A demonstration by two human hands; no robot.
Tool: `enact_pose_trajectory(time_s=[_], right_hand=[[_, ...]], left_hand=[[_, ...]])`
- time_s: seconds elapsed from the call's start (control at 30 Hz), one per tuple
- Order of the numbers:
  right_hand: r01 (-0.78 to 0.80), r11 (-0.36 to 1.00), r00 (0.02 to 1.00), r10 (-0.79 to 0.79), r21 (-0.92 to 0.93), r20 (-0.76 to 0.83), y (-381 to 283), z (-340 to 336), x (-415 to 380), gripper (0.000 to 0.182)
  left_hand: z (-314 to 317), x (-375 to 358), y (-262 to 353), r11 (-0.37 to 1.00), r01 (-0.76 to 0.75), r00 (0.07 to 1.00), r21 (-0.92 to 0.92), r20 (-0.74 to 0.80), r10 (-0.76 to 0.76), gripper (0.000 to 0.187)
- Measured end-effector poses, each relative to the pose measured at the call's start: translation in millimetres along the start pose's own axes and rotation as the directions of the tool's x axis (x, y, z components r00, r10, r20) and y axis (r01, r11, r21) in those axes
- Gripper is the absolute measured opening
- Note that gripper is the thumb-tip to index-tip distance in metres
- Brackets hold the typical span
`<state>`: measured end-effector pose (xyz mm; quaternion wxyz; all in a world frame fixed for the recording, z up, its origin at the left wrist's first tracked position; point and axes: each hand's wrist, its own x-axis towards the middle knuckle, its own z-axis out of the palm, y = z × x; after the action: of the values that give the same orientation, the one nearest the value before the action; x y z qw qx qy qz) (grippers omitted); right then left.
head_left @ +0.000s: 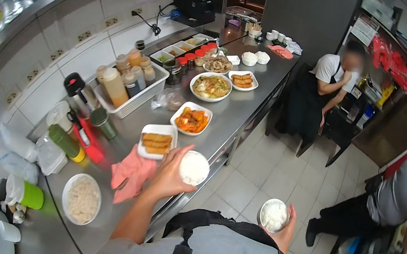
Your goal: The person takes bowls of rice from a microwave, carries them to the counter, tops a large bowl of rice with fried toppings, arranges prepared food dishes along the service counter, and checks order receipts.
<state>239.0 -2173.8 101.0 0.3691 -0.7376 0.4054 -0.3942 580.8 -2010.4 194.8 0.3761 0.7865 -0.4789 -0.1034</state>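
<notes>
My left hand [171, 171] is wrapped round a bowl of white rice [194, 168] near the counter's front edge. Over the floor, my right hand [285, 234] holds another bowl of rice [274, 215]. Beside my left hand sits a white dish of fried rolls [157, 141], with a pink cloth [133, 175] below it. Farther up the steel counter are a dish of orange-red food [192, 119], a bowl of noodles [210, 86] and a second plate of rolls [242, 80]. A larger bowl of rice [81, 199] rests at the lower left.
A basket of sauce bottles [126, 83] stands by the wall. Two rice bowls [250, 59] are near the far end. One person [324, 88] sits beyond the counter; another [392, 198] bends at shelves on the right. Tiled floor [242, 183] lies between.
</notes>
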Motion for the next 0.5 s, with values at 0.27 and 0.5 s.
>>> enact_pose_trajectory(time_s=[0.27,0.5], right_hand=[[-0.130,0.982,0.988,0.117,-0.138,-0.097,80,-33,205,0.107],[0.059,0.990,0.990,-0.041,-0.130,0.135,155,-17,453,0.107]], left_hand=[[77,234,85,0.955,-0.215,0.972,-0.203,0.050,0.229,0.105],[141,364,89,0.993,-0.011,0.993,-0.115,-0.120,-0.003,0.107]])
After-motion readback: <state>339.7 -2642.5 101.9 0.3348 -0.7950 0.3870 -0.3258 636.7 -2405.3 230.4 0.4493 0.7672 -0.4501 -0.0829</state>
